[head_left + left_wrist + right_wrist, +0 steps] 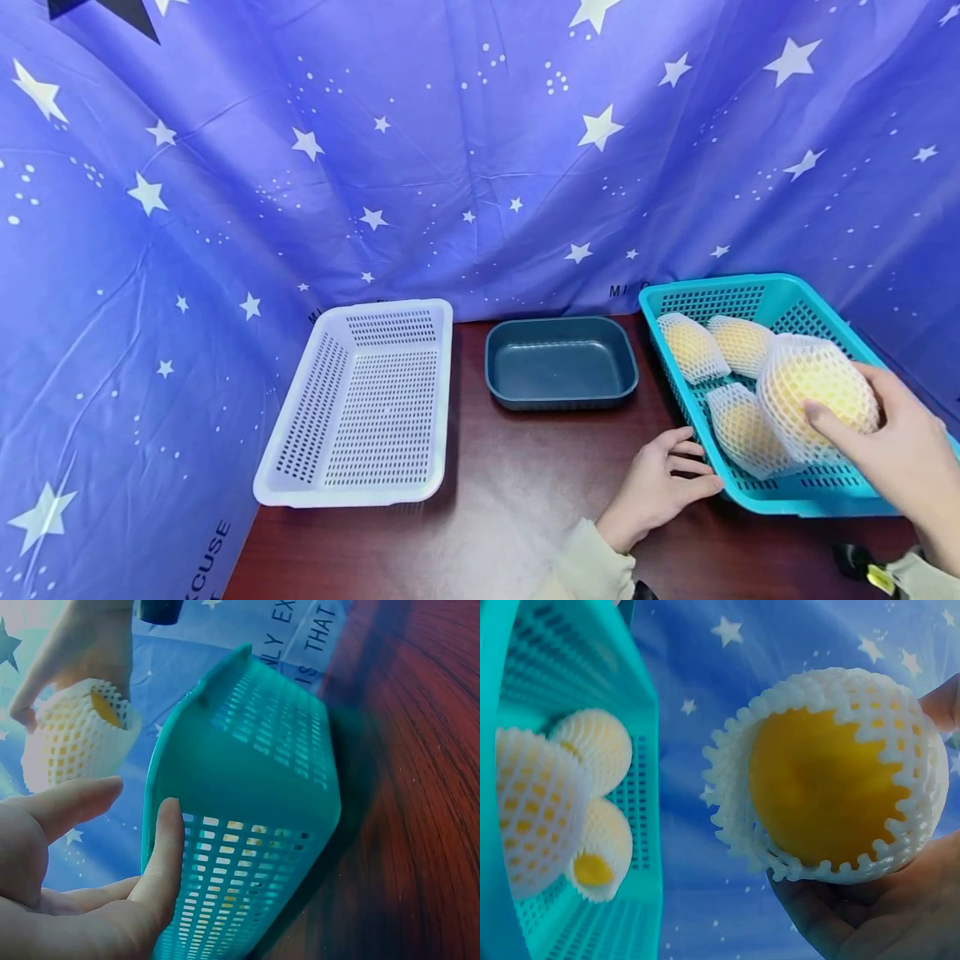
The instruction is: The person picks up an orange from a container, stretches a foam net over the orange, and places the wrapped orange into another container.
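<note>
My right hand grips a round yellow fruit in a white foam net sleeve, held up over the teal plastic basket. In the right wrist view, the net's open end shows the fruit's smooth yellow skin. Three more net-wrapped yellow fruits lie inside that basket. At its near left corner is my left hand, fingers loosely bent. In the left wrist view, one fingertip touches the perforated basket wall, and nothing is grasped there.
A white perforated basket stands on the left of the dark reddish table. Between the two baskets, toward the back, sits a dark blue-grey tray. A blue star-printed cloth hangs behind and along the sides.
</note>
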Demonstrator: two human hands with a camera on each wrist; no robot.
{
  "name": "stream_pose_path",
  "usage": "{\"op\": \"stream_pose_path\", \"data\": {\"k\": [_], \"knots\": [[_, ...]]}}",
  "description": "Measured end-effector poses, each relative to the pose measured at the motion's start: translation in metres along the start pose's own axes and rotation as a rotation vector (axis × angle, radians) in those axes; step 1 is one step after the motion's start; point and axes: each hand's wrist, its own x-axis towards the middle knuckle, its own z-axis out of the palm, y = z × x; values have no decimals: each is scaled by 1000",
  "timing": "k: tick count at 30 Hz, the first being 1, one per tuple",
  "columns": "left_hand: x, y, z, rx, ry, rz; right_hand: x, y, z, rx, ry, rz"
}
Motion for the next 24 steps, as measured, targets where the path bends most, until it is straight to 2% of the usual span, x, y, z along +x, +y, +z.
{"op": "stream_pose_path", "data": {"k": [5, 8, 12, 17, 24], "knots": [[0, 1, 4, -65, -16, -1, 9, 13, -4, -42, 32, 39], [0, 2, 6, -98, 1, -16, 14, 21, -4, -24, 30, 38], [1, 3, 8, -76, 45, -29, 22, 31, -6, -29, 13, 43], [2, 4, 11, -50, 75, -24, 34, 31, -12, -94, -33, 31], [5, 1, 17, -91, 99, -40, 49, 50, -14, -153, -85, 56]]}}
